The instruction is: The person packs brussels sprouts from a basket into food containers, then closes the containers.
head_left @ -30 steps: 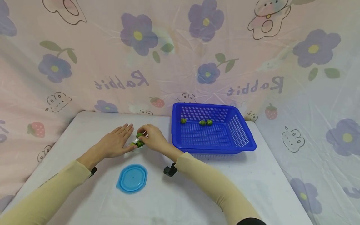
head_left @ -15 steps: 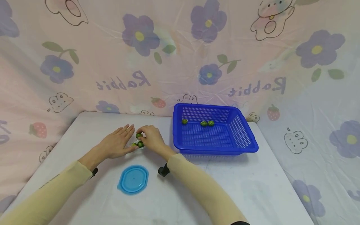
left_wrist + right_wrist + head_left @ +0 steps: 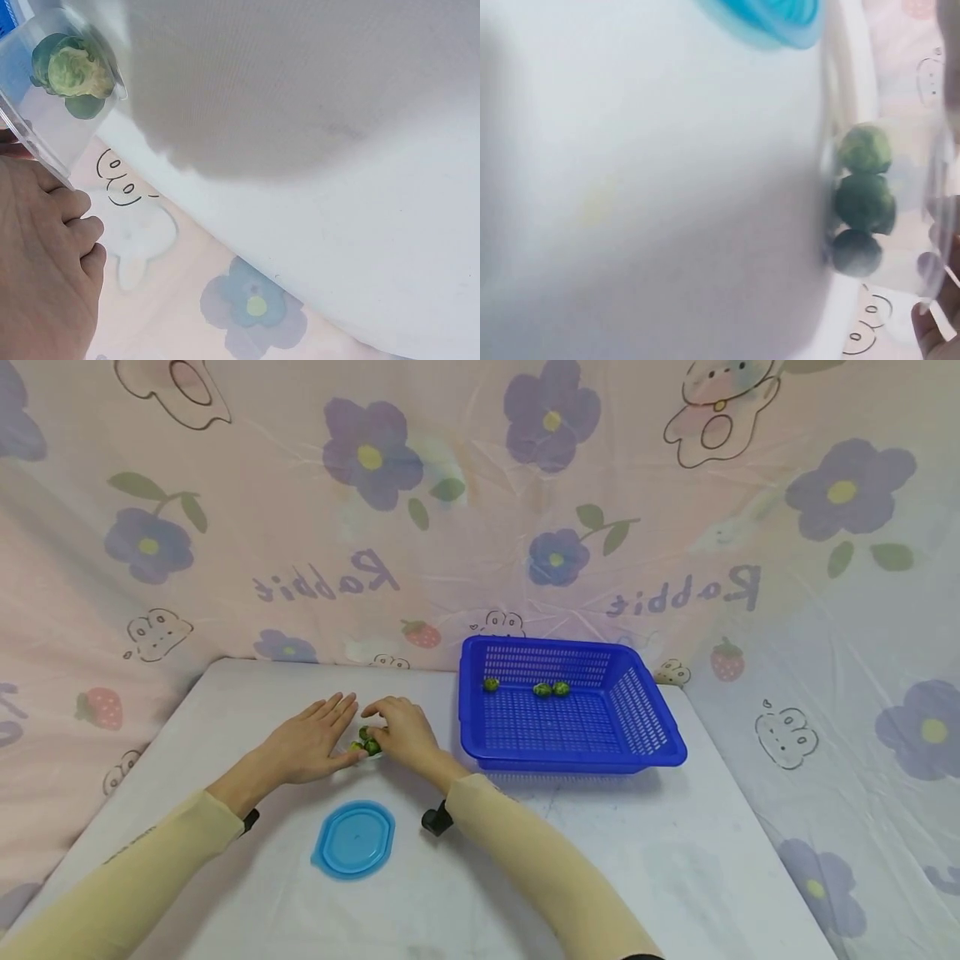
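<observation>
A small clear plastic container (image 3: 911,225) stands on the table between the two hands, with three Brussels sprouts (image 3: 864,201) visible inside. In the left wrist view, sprouts (image 3: 79,67) show through the clear wall (image 3: 56,146). My left hand (image 3: 303,745) lies against the container's left side, fingers straight and thumb stretched along the near side. Over the right side is my right hand (image 3: 405,732), its thumb and forefinger apart above the sprouts with nothing seen between them. Most of the container is hidden by the hands in the head view.
A blue perforated basket (image 3: 468,718) stands to the right, holding a Brussels sprout (image 3: 491,684) at its left and two more near its back wall. A light-blue lid (image 3: 355,841) lies nearer the front of the white table (image 3: 585,877). Patterned cloth (image 3: 450,543) hangs behind.
My right hand's thumb and forefinger held a sprout above the container; they have parted, and that sprout now sits lower among the others. The left hand has stayed in place.
</observation>
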`<state>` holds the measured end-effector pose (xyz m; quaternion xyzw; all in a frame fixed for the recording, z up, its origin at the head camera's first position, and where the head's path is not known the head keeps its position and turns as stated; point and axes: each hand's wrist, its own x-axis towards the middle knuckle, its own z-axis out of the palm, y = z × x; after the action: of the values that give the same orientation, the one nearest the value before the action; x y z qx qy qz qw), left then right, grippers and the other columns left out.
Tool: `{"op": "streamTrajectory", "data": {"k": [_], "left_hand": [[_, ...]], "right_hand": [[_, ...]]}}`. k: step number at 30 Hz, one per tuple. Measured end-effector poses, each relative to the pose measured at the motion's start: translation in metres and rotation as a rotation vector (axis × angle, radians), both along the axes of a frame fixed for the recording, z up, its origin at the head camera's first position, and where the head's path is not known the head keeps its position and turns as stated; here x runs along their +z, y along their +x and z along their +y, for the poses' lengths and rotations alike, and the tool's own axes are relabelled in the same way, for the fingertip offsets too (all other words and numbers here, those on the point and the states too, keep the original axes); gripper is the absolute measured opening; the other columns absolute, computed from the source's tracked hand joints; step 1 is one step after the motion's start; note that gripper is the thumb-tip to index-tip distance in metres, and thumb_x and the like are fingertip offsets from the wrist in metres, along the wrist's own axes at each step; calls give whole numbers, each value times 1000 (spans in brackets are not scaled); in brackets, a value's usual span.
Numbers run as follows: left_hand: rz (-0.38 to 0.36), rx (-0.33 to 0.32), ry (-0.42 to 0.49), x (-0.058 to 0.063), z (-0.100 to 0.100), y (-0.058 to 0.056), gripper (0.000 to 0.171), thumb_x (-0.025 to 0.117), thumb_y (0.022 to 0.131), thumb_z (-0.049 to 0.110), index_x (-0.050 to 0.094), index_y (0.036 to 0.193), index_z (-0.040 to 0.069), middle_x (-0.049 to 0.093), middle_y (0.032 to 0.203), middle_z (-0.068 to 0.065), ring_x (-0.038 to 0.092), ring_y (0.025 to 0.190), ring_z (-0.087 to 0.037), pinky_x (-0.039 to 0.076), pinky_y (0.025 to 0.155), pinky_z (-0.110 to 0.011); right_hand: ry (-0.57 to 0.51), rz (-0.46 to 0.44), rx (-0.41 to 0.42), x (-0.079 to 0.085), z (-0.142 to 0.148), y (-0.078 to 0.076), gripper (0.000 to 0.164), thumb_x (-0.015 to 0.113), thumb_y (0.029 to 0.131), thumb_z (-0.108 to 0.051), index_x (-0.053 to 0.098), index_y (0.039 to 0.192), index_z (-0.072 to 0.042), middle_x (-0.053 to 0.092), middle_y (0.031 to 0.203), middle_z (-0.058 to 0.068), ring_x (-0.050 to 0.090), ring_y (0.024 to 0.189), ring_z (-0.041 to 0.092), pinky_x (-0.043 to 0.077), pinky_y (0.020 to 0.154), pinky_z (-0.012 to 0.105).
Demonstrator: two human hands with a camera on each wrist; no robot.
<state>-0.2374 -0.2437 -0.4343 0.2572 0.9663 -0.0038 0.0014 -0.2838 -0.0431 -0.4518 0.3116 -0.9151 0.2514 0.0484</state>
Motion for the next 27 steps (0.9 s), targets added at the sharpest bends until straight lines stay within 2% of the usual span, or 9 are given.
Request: {"op": "streamTrajectory", "data": {"k": [5,10,17,22,27], "left_hand": [[-3,-2,1,1,0,0,89,51,104,58,33,157,-11,28,165,-28,27,154,-45,25,125,-58],[-7,1,-3,0,-1,-1,89,49,104,59,33,157,-11,29,165,-28,27,153,-46,25,125,-58],[-15,12,-6,-1,-1,-1,91,48,104,61,32,157,-11,28,166,-28,26,153,-46,25,125,-59],[-11,11,-3,-1,-1,0,90,48,105,59,31,157,-11,27,166,-28,26,154,-46,24,125,-58],[1,2,4,0,0,1,89,49,104,58,32,157,-11,28,166,-28,27,153,-46,25,125,-57]], "right_hand": [[-98,-30,-8,12,9,7,28,74,98,-20,73,126,-17,72,126,0,67,112,17,54,94,29],[-199,-22,26,30,24,14,26,72,100,-19,72,126,-12,71,125,3,67,112,20,54,95,27],[-309,8,51,60,45,17,26,70,101,-15,70,126,-7,71,125,8,67,112,22,55,96,32],[-344,45,28,80,63,10,27,71,100,-14,69,127,-7,72,124,8,67,110,22,56,95,39],[-404,67,22,98,86,-5,28,71,99,-10,69,126,-3,71,124,11,67,108,24,57,93,42]]}}
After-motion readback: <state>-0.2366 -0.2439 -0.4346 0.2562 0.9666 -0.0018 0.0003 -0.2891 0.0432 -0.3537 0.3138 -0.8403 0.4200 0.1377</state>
